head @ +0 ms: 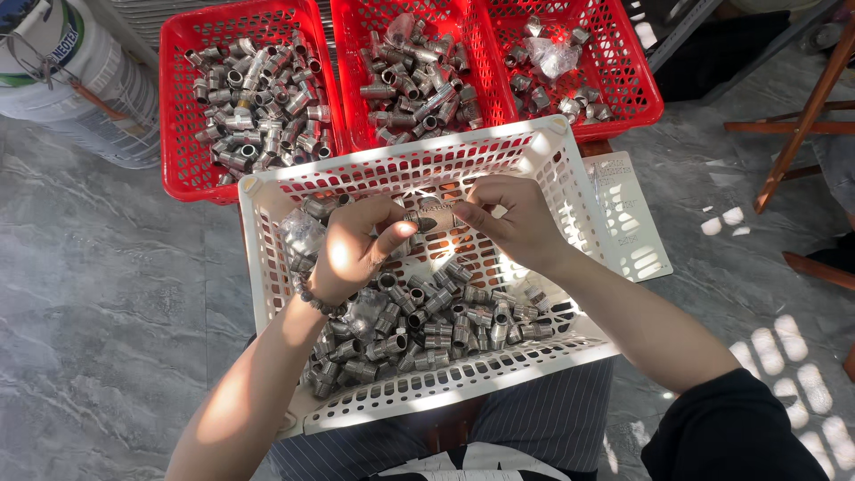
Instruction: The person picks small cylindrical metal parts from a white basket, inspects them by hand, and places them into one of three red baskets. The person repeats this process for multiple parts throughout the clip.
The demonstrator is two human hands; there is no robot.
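Note:
A white perforated basket (pixel 267 267) rests on my lap, its near half piled with several grey metal pipe fittings (pixel 445 321). Above its middle I hold one metal fitting (pixel 426 220) between both hands. My left hand (pixel 352 249), with a bead bracelet on the wrist, grips the fitting's left end with thumb and fingers. My right hand (pixel 517 218) pinches its right end. A crumpled clear plastic bag (pixel 303 236) lies in the basket just left of my left hand.
Three red baskets stand beyond the white one: left (pixel 178 107), middle (pixel 352 80) and right (pixel 623 89), all holding metal fittings. A white bucket (pixel 80 80) stands far left. A white perforated lid (pixel 632 223) lies right of the basket; wooden furniture legs (pixel 802 116) stand at right.

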